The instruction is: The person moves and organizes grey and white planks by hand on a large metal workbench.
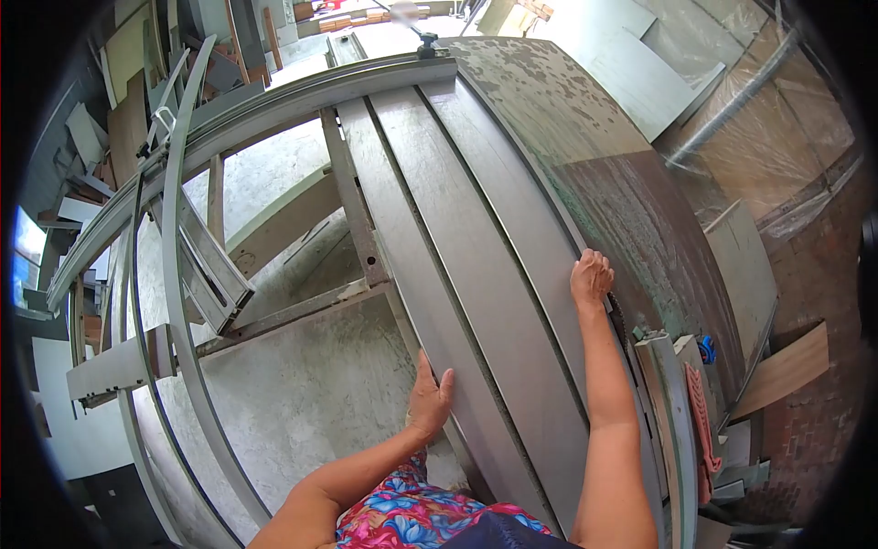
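A long grey metal sliding saw table [485,265] with dark lengthwise slots runs away from me. My left hand [430,398] lies against its left edge, thumb apart from the stretched index finger; the other fingers are partly hidden. Farther forward, my right hand [593,277] is closed, its fingers curled at the table's right edge beside the narrow gap. Whatever lies under those fingertips is hidden. Across the far end of the table stretches a metal fence rail [302,96] with a black knob [427,43] on it.
To the right is a worn brown machine top [640,210]. Boards stand near my right arm, with a pink cloth [700,430] and a blue tape measure [707,349]. An open support frame [293,320] and a curved-looking metal strip [183,302] extend left. Sheets lean behind.
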The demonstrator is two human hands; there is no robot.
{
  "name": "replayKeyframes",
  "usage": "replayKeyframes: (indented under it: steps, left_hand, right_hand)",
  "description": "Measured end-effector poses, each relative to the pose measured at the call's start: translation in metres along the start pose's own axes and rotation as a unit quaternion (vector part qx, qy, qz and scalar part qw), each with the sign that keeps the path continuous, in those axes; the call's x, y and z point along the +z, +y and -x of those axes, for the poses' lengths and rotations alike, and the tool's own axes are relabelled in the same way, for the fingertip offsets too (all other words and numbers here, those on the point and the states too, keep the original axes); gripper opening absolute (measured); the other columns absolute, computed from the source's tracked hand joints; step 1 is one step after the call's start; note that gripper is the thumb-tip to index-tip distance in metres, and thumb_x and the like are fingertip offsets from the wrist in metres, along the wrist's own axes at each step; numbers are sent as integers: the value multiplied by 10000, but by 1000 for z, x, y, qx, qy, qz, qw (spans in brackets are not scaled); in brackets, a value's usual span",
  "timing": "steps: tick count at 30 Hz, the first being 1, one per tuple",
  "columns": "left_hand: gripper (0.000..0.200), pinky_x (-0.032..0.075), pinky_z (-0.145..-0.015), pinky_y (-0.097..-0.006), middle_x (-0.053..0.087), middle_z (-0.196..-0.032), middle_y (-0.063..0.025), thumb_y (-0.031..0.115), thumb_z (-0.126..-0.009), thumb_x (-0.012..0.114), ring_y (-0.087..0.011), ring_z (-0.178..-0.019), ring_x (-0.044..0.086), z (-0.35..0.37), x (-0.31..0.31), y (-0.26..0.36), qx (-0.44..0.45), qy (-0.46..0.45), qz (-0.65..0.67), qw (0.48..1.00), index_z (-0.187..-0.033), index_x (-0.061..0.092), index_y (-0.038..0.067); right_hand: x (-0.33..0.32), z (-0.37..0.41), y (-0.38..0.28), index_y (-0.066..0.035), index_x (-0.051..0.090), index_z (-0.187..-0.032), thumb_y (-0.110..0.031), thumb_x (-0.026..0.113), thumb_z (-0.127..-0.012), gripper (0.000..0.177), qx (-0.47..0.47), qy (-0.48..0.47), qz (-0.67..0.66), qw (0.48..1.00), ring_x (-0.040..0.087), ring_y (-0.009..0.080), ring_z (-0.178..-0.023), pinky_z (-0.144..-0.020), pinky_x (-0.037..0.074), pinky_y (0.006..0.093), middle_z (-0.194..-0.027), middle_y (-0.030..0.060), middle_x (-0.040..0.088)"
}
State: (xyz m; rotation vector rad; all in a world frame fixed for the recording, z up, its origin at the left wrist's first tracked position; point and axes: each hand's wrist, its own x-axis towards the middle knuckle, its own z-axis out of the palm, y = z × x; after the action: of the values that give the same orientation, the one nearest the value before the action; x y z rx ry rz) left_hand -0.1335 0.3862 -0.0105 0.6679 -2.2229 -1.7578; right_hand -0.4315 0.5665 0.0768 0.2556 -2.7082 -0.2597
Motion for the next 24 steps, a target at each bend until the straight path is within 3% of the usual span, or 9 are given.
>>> replayKeyframes:
  steps: [5, 10, 14, 20, 23, 24]
  left_hand:
    - [678, 350, -991, -370, 370, -1330, -283, 336, -900, 496, -392, -1207, 415, -2, 4, -6, 14, 16, 10, 1000, -1366, 206, -62]
    - [676, 369, -973, -369, 401, -1311, -272, 347, -894, 502, -386, -1190, 434, -3, 6, -6, 18, 37, -16, 999, -1368, 224, -46]
    - [685, 390, -948, -377, 414, -1303, -264, 372, -889, 497, -387, -1165, 456, -3, 7, -3, -4, 43, -8, 999, -1372, 227, -32]
    - [689, 403, -924, -387, 423, -1294, -264, 387, -889, 488, -385, -1150, 469, -4, 7, -3, -8, 47, -23, 999, -1375, 224, -23]
    - [690, 405, -920, -392, 427, -1290, -265, 385, -889, 489, -386, -1149, 469, -5, 7, -2, 1, 56, -20, 998, -1376, 220, -24]
    - [689, 405, -919, -393, 428, -1289, -264, 384, -888, 490, -386, -1149, 468, -5, 7, -3, -1, 55, -18, 998, -1375, 223, -24]
  right_hand:
    - [6, -9, 3, -49, 593, -766, -75, 445, -853, 173, -1, 28, -7, 1000, 612, 290, -857, -729, 494, 415, -837, 115, 628]
    - [0, -13, 0, -32, 565, -802, -116, 540, -809, 88, 7, 9, -38, 999, 598, 309, -889, -743, 492, 428, -899, 139, 605]
    - [18, -15, -1, 0, 547, -851, -167, 606, -775, 192, 29, 7, -98, 995, 571, 356, -924, -775, 482, 451, -963, 193, 566]
    - [3, -12, -13, 50, 565, -903, -211, 566, -811, 276, -27, -43, -132, 990, 562, 384, -932, -802, 469, 446, -961, 234, 562]
    - [10, -12, -11, 49, 554, -880, -209, 533, -837, 263, -26, -24, -183, 982, 605, 322, -789, -712, 481, 416, -838, 221, 595]
    - [17, -15, -10, 50, 557, -866, -214, 539, -836, 266, -2, -61, -241, 969, 602, 331, -789, -722, 475, 418, -840, 227, 598]
